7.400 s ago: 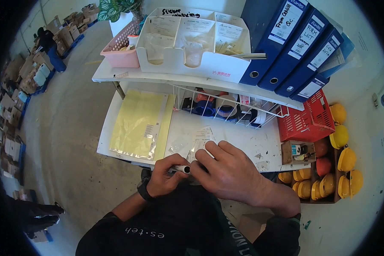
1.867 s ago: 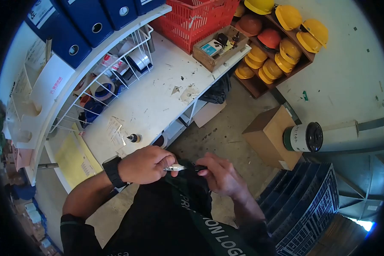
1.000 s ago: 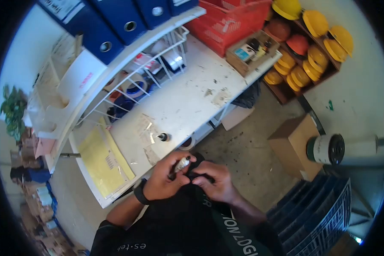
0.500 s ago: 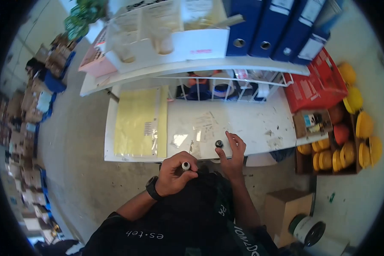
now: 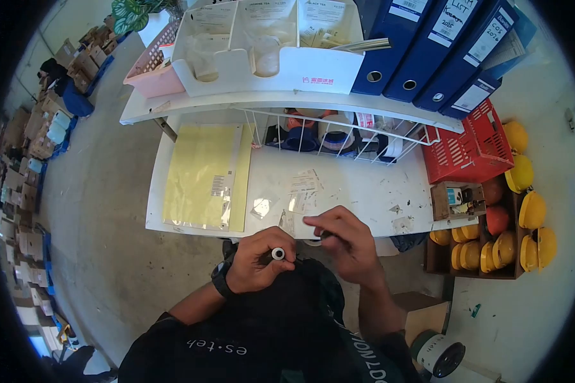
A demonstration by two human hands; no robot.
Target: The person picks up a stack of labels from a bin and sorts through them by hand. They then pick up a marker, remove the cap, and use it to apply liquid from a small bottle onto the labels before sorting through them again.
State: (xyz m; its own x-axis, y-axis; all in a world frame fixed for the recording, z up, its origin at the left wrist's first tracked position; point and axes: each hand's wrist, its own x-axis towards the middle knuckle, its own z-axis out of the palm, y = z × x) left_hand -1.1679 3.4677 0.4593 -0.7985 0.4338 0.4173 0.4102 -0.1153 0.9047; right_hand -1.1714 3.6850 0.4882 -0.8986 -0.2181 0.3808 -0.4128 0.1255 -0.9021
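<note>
My left hand [image 5: 257, 260] is closed around a slim, pen-like tube [image 5: 278, 253]. Its round white end with a dark centre points up at me, and the rest is hidden in the fist. To its right, above the table's front edge, my right hand [image 5: 351, 246] is closed in a pinch on a small dark round piece [image 5: 326, 235], mostly covered by the fingers. The two hands are apart. Just beyond them on the white table [image 5: 358, 185] lie paper labels [image 5: 305, 185] and a small clear plastic bag [image 5: 262, 205].
Yellow sheets in a clear sleeve [image 5: 201, 172] lie on the table's left. Above hangs a wire basket [image 5: 338, 137] under a shelf [image 5: 281, 102] with a white organizer [image 5: 268, 73] and blue binders [image 5: 402, 57]. At right are a red crate [image 5: 469, 147] and yellow hard hats [image 5: 469, 254].
My right hand has turned over and drawn down a little, its fingers folding over the dark round piece. My left hand keeps its grip on the tube. The view has shifted slightly.
</note>
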